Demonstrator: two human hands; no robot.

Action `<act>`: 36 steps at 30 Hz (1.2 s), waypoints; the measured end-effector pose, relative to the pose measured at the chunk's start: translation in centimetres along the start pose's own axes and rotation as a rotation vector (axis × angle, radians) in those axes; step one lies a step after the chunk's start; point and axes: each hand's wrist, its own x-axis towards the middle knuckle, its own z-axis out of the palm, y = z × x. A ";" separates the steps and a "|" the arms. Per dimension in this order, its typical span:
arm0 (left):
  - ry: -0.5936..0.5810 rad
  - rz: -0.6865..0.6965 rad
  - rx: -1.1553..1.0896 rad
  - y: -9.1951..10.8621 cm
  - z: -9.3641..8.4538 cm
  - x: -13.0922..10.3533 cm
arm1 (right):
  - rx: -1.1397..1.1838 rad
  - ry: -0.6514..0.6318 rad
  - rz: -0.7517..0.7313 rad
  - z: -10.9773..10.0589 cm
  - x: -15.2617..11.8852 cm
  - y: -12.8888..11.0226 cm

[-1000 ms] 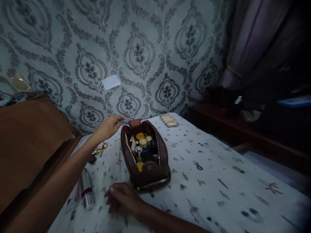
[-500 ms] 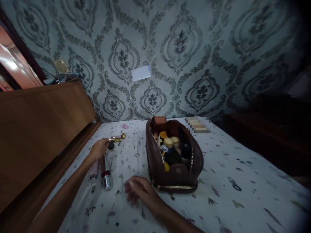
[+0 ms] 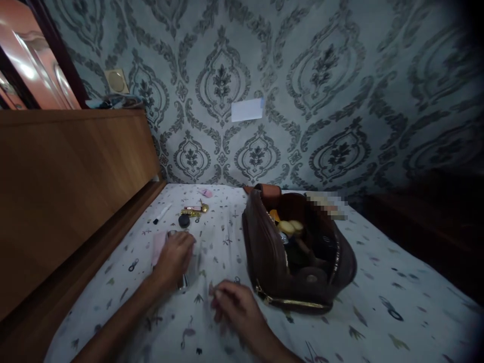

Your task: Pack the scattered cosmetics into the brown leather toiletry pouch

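My left hand (image 3: 176, 254), slightly blurred, is closed over a tube with a shiny silver end (image 3: 183, 285) lying on the sheet. Its fingertips are partly hidden. A pink tube (image 3: 159, 245) lies beside it, partly covered. My right hand (image 3: 237, 302) hovers left of the brown bag, fingers curled and thumb against them; anything between them is too small or blurred to tell. The open brown bag (image 3: 260, 247) holds round cream-coloured items (image 3: 291, 228) and dark items. Beyond my left hand are a round black container (image 3: 184, 220) and small gold items (image 3: 191, 213).
A thin white stick with a black end (image 3: 162, 214) lies to the left, and a small pink item (image 3: 206, 193) near the wall. A wooden cabinet (image 3: 75, 166) borders the patterned sheet (image 3: 124, 312) on the left. Behind the bag lies a blurred-out flat object (image 3: 327, 204).
My left hand has moved back from the gold items onto the silver-ended tube. My right hand's fingers have drawn together. The view has shifted, so the bag appears farther right.
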 end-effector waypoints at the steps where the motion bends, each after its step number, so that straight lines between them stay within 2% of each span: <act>1: 0.010 0.083 0.005 1.1 0.5 -0.6 | 0.041 0.072 -0.020 0.2 1.0 -0.5; 5: 0.026 0.329 0.097 4.7 2.9 -3.3 | 0.163 0.323 -0.128 1.3 6.6 -2.6; 7: 0.053 0.403 0.095 5.5 4.0 -4.5 | 0.088 0.430 -0.208 2.1 10.2 -3.2; 10: 0.095 0.479 0.073 5.6 5.0 -5.6 | -0.098 0.517 -0.235 2.9 16.0 -3.4; 12: 0.113 0.475 0.046 5.4 5.5 -5.9 | -0.202 0.567 -0.214 2.7 19.8 -3.2; 15: 0.154 0.446 0.006 5.1 6.6 -5.6 | -0.393 0.654 -0.169 1.5 24.6 -3.1; 18: 0.209 0.470 -0.002 4.8 8.4 -5.2 | -0.585 0.703 -0.118 -0.6 28.1 -3.5; 23: 0.245 0.466 -0.067 4.4 12.3 -5.1 | -0.827 0.711 -0.038 -3.1 32.6 -4.0; 28: 0.163 0.306 -0.160 4.9 15.2 -5.2 | -0.969 0.642 0.010 -3.6 35.9 -3.2; 32: 0.128 0.338 -0.167 5.2 15.2 -5.1 | -1.014 0.619 0.026 -3.5 36.8 -2.5; 36: 0.107 0.430 -0.163 4.7 13.6 -4.9 | -1.002 0.660 0.058 -3.6 35.8 -2.3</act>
